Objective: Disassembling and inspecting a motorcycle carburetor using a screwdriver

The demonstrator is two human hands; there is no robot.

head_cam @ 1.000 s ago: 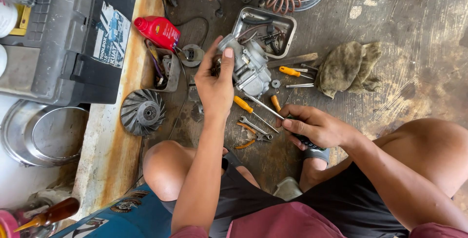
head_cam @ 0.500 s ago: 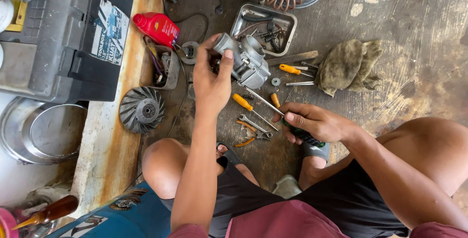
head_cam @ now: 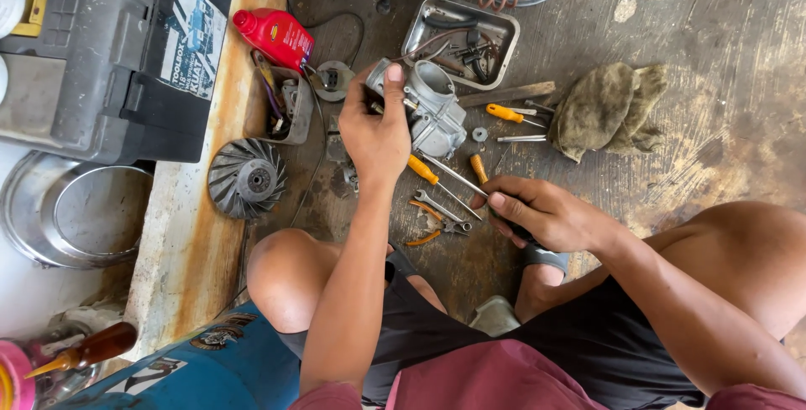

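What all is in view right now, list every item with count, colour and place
carburettor: one, silver, centre, in left hand
screwdriver: one, metal shaft, in right hand
orange-handled screwdrivers: about three, floor by carburettor
metal tray: one, silver, top centre, holding small parts
rags: a pile, olive, right of tray
oil bottle: one, red, upper left
fan wheel: one, dark grey, left
toolbox: one, grey, far left
left hand: grip on carburettor
right hand: grip on screwdriver
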